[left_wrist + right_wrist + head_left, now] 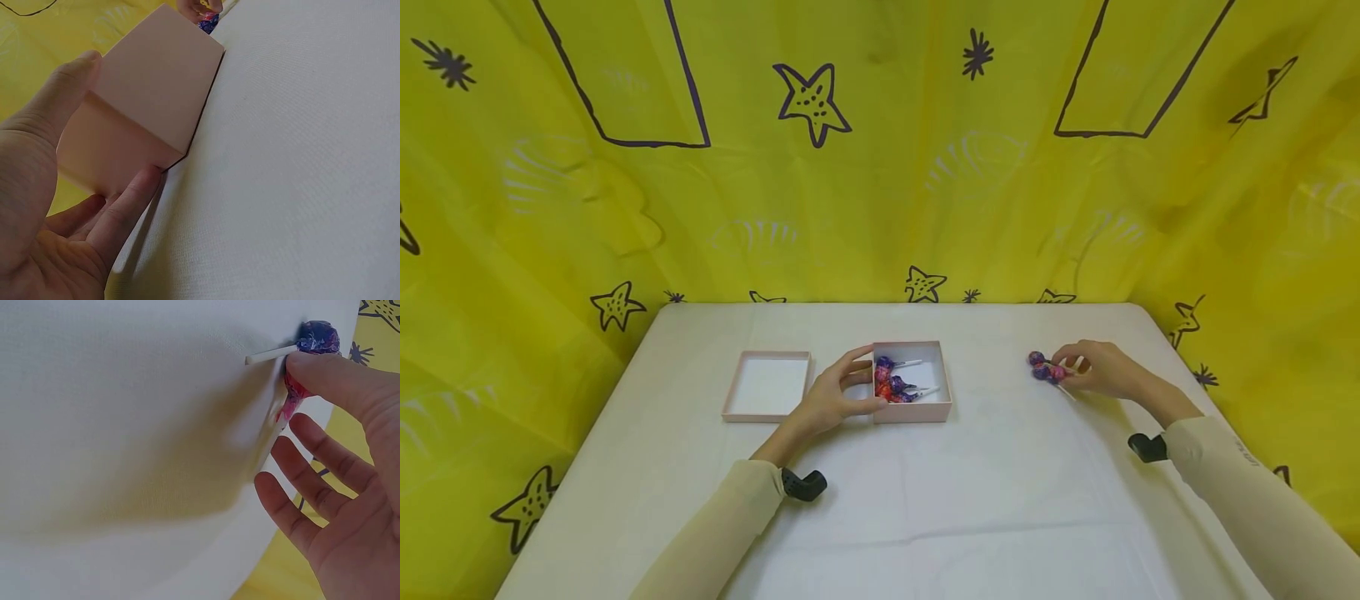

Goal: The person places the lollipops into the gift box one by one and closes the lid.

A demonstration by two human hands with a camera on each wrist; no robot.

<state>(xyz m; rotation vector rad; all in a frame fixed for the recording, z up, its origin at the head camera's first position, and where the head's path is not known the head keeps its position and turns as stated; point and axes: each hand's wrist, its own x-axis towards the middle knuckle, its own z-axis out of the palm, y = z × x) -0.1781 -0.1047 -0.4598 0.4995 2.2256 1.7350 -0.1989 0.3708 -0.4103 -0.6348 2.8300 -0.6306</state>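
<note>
My left hand (831, 398) holds the left side of a small pink box (917, 413), thumb by the front corner. In the left wrist view its fingertips press the outer wall of the box (156, 81). Inside lie several lollipops (883, 385) in purple and red wrappers, white sticks pointing right. To the right, my right hand (1101, 372) pinches a pink-red lollipop (295, 394) between thumb and a mostly hidden index finger, the other fingers spread. Beside it sit purple-blue lollipops (1037, 364), one (320, 337) touching the thumb side in the right wrist view.
A shallow pink lid (767, 387) with a white inside lies left of the box, behind my left wrist. White cloth covers the table (940, 500). A yellow curtain (880, 192) with dark star drawings hangs along the back and sides.
</note>
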